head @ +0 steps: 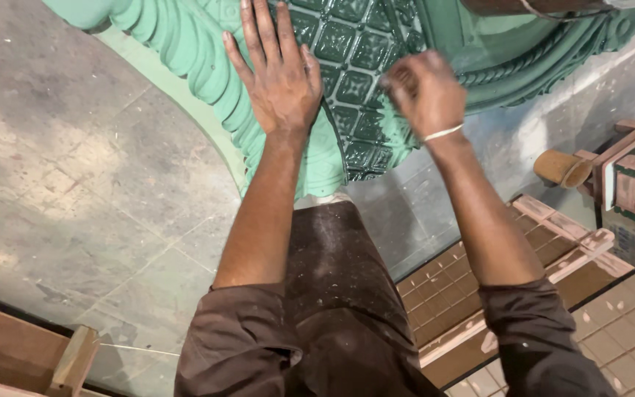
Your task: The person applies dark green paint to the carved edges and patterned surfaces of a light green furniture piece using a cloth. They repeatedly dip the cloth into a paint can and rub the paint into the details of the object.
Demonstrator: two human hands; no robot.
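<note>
At the bottom of the frame are dark brown sleeves and a dusty brown trouser leg [332,279]; a pale gridded wooden panel [464,294] lies lower right on the grey floor [75,184]. Higher up, the left hand [279,70] lies flat, fingers spread, on the green carved piece [361,44] filling the upper centre. Just right, the right hand [424,92] is curled closed against the green lattice; what it grips is blurred.
</note>
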